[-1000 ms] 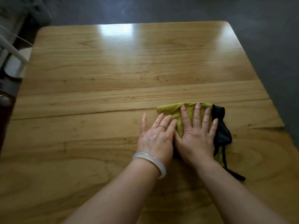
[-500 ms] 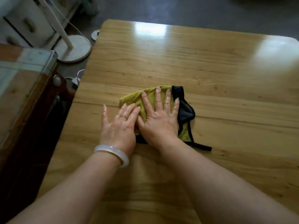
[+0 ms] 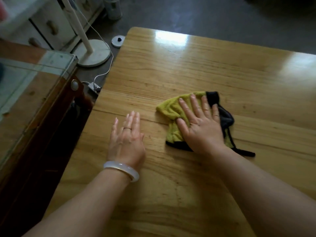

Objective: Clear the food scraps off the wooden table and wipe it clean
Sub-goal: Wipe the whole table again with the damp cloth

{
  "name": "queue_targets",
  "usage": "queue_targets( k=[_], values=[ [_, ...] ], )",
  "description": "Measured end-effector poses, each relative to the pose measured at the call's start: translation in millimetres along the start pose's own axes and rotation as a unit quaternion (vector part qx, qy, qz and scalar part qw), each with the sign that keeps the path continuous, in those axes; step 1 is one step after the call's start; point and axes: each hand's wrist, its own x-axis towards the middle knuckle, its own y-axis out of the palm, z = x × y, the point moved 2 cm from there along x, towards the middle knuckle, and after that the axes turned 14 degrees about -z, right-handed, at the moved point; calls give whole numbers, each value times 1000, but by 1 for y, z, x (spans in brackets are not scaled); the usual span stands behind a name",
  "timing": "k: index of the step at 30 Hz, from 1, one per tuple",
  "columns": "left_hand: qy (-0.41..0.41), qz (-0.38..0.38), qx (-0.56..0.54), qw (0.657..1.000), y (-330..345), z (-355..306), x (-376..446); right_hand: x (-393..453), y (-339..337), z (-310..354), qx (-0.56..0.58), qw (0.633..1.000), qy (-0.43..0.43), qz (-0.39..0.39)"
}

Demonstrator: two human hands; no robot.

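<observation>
Green microfibre cloth (image 3: 172, 111) w/ black trim is lying crumpled mid wooden table (image 3: 188, 69); right hand (image 3: 201, 127) is pressing it flat, fingers spread wide. Left hand (image 3: 127, 139) is resting open on bare wood just left of cloth, apart from it. Cloth looks soft, light, bunch-prone, so prob best pressed w/ palm at centre.

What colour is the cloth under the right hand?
Yellow-green with black trim, the cloth shows plainly in the head view.
</observation>
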Motion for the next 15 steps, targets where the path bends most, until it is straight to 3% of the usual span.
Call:
queue_targets(
  k=[5,10,15],
  values=[
    [4,24,-25,999,3,16,0,-25,-5,-47,3,990,143,-8],
    [8,28,-52,998,10,20,-3,-9,0,-13,-20,958,286,8],
    [12,32,-41,999,15,22,-3,45,7,57,-15,974,224,4]
  ],
)
